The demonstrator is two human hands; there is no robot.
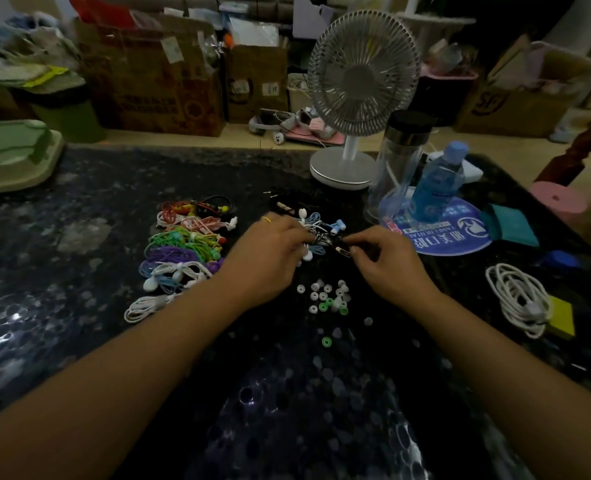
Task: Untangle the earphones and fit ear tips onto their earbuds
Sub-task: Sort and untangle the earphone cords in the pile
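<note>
My left hand (273,252) and my right hand (387,261) meet over a tangle of black and white earphones (323,239) at the table's middle; both pinch its cord, the right near a small gold-tipped plug. Light-blue earbuds (337,226) stick out behind the tangle. Just in front of the hands lie several loose ear tips (325,297), white and green, with one green tip (326,341) lying apart nearer me. To the left sits a row of bundled earphones (183,247) in red, pink, green, purple and white.
A white desk fan (351,98), a glass bottle (396,168) and a blue plastic bottle (437,183) stand at the back right on a round blue hand fan (456,237). A coiled white cable (517,299) lies right. Green tray (10,157) far left on the dark table (79,323).
</note>
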